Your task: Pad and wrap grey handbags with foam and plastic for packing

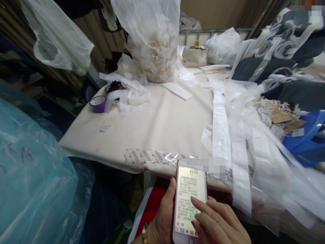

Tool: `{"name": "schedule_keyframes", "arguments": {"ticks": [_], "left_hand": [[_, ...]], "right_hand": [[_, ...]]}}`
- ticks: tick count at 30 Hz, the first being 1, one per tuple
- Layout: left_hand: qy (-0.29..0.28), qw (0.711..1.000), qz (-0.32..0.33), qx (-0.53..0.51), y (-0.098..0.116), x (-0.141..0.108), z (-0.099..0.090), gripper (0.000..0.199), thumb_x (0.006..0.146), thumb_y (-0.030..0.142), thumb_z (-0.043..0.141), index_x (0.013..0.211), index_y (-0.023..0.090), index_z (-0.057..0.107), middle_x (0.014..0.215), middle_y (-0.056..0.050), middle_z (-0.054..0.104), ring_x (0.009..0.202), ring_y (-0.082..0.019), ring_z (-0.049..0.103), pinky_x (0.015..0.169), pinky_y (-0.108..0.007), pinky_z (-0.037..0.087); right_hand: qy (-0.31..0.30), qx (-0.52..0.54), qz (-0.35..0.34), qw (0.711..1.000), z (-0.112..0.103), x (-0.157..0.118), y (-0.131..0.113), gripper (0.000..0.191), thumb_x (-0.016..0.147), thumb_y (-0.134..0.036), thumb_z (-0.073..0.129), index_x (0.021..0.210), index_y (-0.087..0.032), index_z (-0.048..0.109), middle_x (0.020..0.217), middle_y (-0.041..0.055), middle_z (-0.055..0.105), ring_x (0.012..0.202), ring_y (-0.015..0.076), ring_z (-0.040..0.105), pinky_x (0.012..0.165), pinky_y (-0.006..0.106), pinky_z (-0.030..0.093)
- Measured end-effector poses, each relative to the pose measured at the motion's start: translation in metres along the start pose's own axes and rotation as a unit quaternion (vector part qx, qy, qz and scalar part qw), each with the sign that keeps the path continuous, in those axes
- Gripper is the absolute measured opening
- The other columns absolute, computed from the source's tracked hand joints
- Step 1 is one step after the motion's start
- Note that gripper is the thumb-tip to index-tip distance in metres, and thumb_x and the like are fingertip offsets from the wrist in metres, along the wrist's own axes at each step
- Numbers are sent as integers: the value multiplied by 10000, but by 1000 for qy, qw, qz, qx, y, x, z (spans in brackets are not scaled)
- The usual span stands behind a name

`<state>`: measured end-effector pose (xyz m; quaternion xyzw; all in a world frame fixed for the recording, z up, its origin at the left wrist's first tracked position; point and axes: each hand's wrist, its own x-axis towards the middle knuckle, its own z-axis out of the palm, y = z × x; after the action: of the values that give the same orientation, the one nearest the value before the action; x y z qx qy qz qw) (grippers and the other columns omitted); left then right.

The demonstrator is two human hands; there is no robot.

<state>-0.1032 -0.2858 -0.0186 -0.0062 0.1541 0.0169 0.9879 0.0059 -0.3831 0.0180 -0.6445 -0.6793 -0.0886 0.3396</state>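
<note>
A white phone [187,189] with a lit screen of text messages stands near the bottom centre, in front of the table's front edge. My left hand [164,217] grips it from the left side, thumb along the edge, a yellow beaded bracelet at the wrist. Over the lower right of the screen is my right hand [218,220], its fingers apart and bent, with fingertips at or just above the glass. Behind the phone, printed clear tape runs along the edge of the cream-covered table [162,125].
White plastic strips [222,125] hang over the table's right part. A purple tape roll [98,103] lies at the left corner. A large clear bag [157,51] stands at the back. Tags [281,115] lie near a blue bag [308,135]. Blue plastic [38,169] fills the left.
</note>
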Motion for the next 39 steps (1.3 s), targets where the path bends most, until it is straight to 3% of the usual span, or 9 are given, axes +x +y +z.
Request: {"name": "schedule_keyframes", "arguments": {"ticks": [8,12,18,23,28,35,39], "left_hand": [[6,998,38,-41,-2,0,-1,722,802,644,440,1229,70,538,1044,-125,625,967,-207,547,822,-265,375],[-32,999,33,-2,-1,2,6,741,774,641,486,1217,49,548,1049,-152,624,1027,-262,537,875,-320,373],[-35,999,28,25,2,2,15,745,754,647,507,1208,59,557,1062,-161,622,1065,-297,528,922,-374,360],[-33,999,35,22,1,2,10,750,753,655,501,1209,61,556,1047,-165,627,1045,-305,542,909,-387,374],[2,1000,14,1,0,1,0,766,762,675,469,1228,70,541,1007,-155,635,989,-288,569,859,-366,402],[79,996,45,2,-1,-1,3,763,769,673,476,1270,98,501,980,-128,638,911,-243,584,803,-322,417],[62,997,35,-3,-1,-1,0,787,773,696,436,1266,87,503,995,-140,636,917,-251,579,811,-338,412]], "right_hand": [[6,-26,-2,1000,4,9,3,71,828,-165,561,821,-158,632,999,85,719,762,180,663,657,281,544],[5,-30,-9,1000,7,10,5,54,817,-159,579,835,-146,628,1007,84,717,777,184,660,679,289,540],[17,-31,-3,999,8,13,4,87,843,-165,545,806,-159,623,964,63,730,742,172,657,654,273,530],[28,-27,-1,999,8,17,2,92,841,-156,537,793,-162,615,933,69,736,717,164,658,645,268,525],[30,-31,1,999,9,19,-1,146,867,-162,501,773,-164,613,903,65,741,701,171,661,618,281,520],[22,-29,3,999,8,18,-1,137,860,-154,509,780,-157,621,927,71,737,711,175,661,620,289,529],[34,-12,14,999,7,19,-2,118,848,-135,514,778,-160,606,907,82,738,691,183,665,592,293,539]]}}
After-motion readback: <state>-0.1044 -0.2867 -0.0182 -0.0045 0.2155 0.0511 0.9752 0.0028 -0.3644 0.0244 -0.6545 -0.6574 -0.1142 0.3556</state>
